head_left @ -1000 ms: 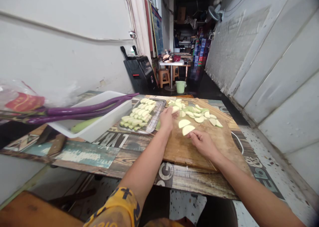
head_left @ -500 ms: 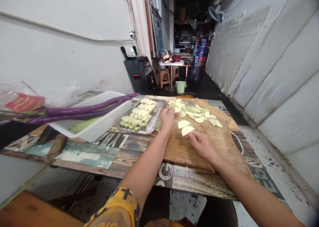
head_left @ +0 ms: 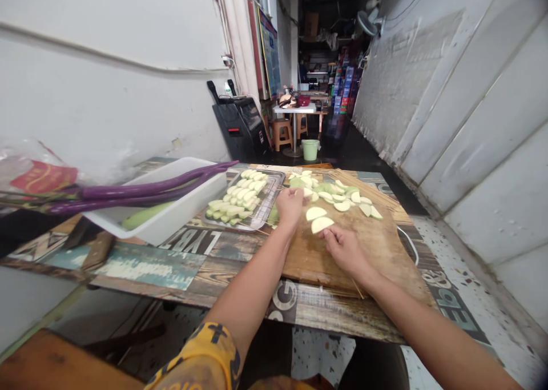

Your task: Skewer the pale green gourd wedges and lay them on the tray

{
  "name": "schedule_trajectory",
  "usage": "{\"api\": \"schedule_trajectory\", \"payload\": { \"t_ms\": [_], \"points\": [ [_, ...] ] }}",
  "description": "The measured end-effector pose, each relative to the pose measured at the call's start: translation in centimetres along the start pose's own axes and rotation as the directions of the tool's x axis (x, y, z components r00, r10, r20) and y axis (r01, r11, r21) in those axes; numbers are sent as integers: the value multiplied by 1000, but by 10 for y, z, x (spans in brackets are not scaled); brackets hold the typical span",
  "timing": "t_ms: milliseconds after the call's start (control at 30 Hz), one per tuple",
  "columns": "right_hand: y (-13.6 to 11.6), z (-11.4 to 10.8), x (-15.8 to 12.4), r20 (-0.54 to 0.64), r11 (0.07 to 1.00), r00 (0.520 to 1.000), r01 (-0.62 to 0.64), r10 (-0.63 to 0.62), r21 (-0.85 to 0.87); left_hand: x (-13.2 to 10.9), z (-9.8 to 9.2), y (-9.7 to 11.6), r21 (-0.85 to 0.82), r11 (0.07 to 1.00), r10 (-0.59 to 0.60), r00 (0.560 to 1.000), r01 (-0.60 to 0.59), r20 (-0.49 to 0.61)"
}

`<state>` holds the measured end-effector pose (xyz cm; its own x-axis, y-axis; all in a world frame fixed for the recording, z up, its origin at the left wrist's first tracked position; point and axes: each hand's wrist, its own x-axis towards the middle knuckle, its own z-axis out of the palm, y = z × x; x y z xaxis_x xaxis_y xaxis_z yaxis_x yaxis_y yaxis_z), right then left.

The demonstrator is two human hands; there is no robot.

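A wooden cutting board (head_left: 377, 247) lies on the table with several pale green vegetable slices (head_left: 342, 198) scattered at its far end. My left hand (head_left: 290, 205) is at the board's left edge, fingers closed on one pale slice (head_left: 306, 192). My right hand (head_left: 345, 248) rests on the board nearer to me, pinched around a thin wooden skewer (head_left: 357, 288) whose tail pokes out behind the wrist. Two slices (head_left: 319, 218) lie just in front of its fingertips; whether the nearer one is on the skewer I cannot tell.
A metal tray (head_left: 269, 204) with skewered slices sits left of the board. A white tub (head_left: 171, 218) holds long purple eggplants (head_left: 145, 189). A cleaver (head_left: 92, 247) lies on the table at left. Loose skewers (head_left: 385, 198) lie beyond the board. A narrow passage with stools runs ahead.
My left hand has drawn back a little from the pile towards me with a slice in its fingers. My right hand has shifted slightly left and nearer.
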<state>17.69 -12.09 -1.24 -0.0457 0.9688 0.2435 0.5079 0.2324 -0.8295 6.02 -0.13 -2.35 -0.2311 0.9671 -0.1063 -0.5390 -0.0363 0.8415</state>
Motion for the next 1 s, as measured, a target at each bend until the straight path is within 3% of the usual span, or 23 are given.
{"api": "schedule_trajectory", "payload": {
  "t_ms": [100,200,300,367,433,500,567,667,800,900,1000],
  "points": [
    [1,0,1,4,1000,1000,-17,17,8,-3,1,-2,112,988,109,994,-110,23],
    [3,-1,3,4,998,999,-42,42,44,-7,5,-1,72,994,82,994,-87,67],
    [4,-1,4,8,991,998,-68,67,115,-12,9,5,-49,999,6,994,-1,111],
    [3,0,4,33,975,996,-92,87,201,-15,10,11,-156,980,-97,980,125,171],
    [1,1,3,85,936,989,-144,123,322,-16,10,17,-258,923,-209,935,285,285],
    [-2,1,1,150,865,974,-222,171,450,-16,9,21,-316,866,-249,883,386,397],
    [-5,1,1,188,792,960,-279,209,543,-17,9,22,-331,860,-226,872,388,434],
    [-5,1,2,189,756,953,-303,236,580,-19,10,20,-307,892,-194,894,332,403],
    [1,0,4,116,864,972,-236,206,445,-21,12,18,-286,910,-189,914,300,359],
    [4,-2,5,-6,981,998,-63,65,183,-23,13,17,-291,915,-175,925,279,337],
    [4,-4,5,-75,995,994,77,-82,-69,-26,16,16,-272,930,-159,938,247,309]
  ]
}}
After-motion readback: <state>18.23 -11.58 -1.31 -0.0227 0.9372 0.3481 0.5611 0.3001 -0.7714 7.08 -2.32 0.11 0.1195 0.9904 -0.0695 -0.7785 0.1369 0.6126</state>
